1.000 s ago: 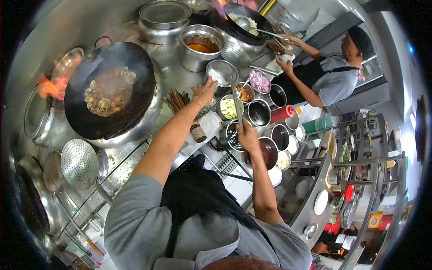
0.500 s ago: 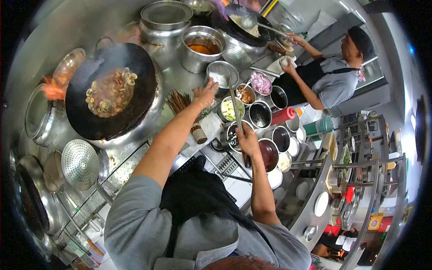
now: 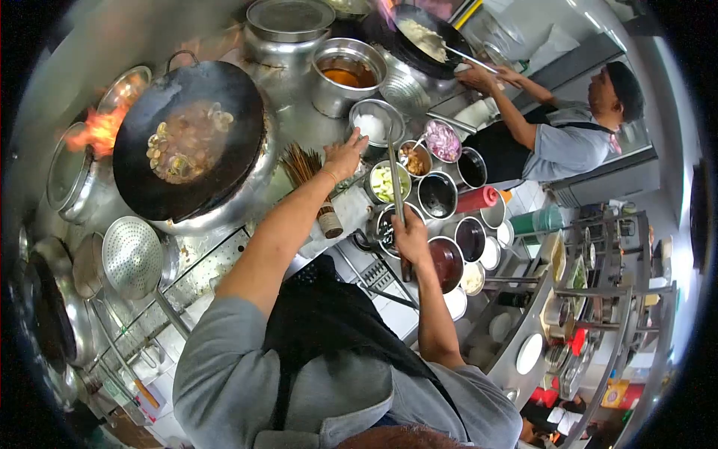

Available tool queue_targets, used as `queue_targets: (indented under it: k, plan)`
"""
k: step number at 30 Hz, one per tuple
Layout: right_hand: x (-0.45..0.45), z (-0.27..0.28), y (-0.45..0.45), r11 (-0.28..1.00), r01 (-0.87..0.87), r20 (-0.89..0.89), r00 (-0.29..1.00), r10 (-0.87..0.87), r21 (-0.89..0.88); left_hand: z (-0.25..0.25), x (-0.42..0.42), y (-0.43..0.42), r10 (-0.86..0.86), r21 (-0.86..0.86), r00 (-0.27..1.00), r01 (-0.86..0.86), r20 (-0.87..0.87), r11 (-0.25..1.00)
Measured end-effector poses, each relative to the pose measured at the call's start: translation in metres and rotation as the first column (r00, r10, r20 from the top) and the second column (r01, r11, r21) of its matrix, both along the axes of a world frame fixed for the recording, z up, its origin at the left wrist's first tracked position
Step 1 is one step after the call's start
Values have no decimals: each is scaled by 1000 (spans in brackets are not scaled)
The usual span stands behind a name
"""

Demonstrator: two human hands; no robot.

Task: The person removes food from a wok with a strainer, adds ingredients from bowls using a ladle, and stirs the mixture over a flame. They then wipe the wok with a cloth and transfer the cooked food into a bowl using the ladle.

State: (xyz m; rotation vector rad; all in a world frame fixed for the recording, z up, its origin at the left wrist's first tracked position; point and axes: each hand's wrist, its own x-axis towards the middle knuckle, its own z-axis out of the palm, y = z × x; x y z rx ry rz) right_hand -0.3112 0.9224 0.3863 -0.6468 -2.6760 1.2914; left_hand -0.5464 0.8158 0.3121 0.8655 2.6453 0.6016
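Slim metal utensil [image 3: 397, 176], far end at the round steel bowl [image 3: 387, 114]!
Your right hand [image 3: 410, 236] wraps its straight shaft; your left hand [image 3: 344, 158] stretches loosely beside the bowl; the co-worker's hand [image 3: 477, 77] has moved nearer the black wok [image 3: 383, 34].

Steel cooktop [image 3: 301, 118] carries the big wok [image 3: 239, 112]. Rt of wok: bamboo brush [image 3: 301, 165], pot w/ amber liquid [image 3: 334, 96]. Covered pot [image 3: 290, 20] up-rt of wok; steel bowl [image 3: 381, 108] further rt, prob. on cooktop too, hard to see.

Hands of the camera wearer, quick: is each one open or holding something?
Left hand: open, at the metal bowl; contact unclear.
Right hand: closed, holding the long-handled utensil.
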Motion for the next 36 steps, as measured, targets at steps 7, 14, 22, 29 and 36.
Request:
queue_targets:
  k: [7, 14, 22, 29, 36]
  plan:
    - [-4, -10, 19, 985, 50, 45, 998, -44, -164, -7, -1, 2, 15, 59, 998, -19, 63, 998]
    - [-9, 10, 55, 949, 67, 5, 998, -69, -308, 5, 23, -14, 25, 105, 995, -15, -93, 994]
    - [-17, 6, 88, 921, -24, 49, 998, 47, -388, 66, 150, -110, 514, 645, 812, -553, 277, 527]
    - [-31, 32, 89, 575, 77, 104, 994, 15, -814, 96, 205, -168, 653, 581, 624, -744, 429, 330]
    - [-22, 51, 70, 515, 98, 57, 994, -96, -851, 99, 252, -232, 685, 618, 567, -757, 457, 214]
